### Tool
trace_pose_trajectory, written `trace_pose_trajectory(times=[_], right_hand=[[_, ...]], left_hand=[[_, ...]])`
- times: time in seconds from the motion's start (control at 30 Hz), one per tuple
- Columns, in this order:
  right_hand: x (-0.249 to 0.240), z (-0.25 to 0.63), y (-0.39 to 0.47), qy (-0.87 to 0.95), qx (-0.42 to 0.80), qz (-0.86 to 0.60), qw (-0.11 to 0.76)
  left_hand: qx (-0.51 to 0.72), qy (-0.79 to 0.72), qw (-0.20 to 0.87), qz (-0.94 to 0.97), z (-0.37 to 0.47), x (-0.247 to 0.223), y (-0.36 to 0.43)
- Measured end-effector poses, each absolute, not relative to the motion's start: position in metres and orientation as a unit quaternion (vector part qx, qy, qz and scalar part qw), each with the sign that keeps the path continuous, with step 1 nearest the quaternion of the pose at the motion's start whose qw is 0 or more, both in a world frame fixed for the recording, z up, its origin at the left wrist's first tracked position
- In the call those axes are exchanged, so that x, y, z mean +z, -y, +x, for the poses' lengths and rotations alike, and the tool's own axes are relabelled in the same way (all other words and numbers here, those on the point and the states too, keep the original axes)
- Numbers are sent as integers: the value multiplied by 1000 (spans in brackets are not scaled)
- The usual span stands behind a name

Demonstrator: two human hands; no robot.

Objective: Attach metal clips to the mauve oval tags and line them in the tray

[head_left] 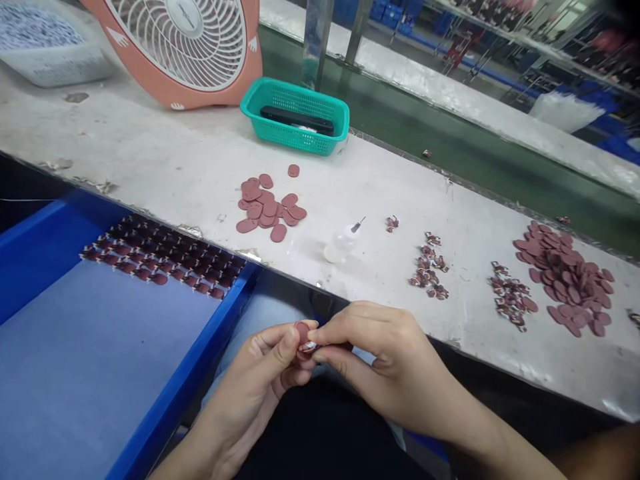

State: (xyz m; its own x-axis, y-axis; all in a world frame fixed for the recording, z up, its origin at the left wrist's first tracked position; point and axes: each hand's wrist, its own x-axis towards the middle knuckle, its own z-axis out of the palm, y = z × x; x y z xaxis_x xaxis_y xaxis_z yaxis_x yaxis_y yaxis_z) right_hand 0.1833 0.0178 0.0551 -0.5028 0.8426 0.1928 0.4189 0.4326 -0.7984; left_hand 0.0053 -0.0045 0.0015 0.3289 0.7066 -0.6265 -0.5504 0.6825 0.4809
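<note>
A small reddish-brown oval pad is pinched between the left hand and the right hand, low in the middle of the frame, just below the desk edge. A tiny shiny piece is pressed against it by the right fingertips. Both hands are closed around the pad, thumbs touching it. More pads are seen above, and a glue bottle lies just right of them, its tip pointing up and right.
</note>
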Motion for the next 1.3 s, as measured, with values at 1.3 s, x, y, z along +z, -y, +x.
trace_pose_trajectory(times=[1.3], right_hand=[[68,191,-4,786,301,-390,374]], left_hand=[[393,-377,834,94,-5,4,11]])
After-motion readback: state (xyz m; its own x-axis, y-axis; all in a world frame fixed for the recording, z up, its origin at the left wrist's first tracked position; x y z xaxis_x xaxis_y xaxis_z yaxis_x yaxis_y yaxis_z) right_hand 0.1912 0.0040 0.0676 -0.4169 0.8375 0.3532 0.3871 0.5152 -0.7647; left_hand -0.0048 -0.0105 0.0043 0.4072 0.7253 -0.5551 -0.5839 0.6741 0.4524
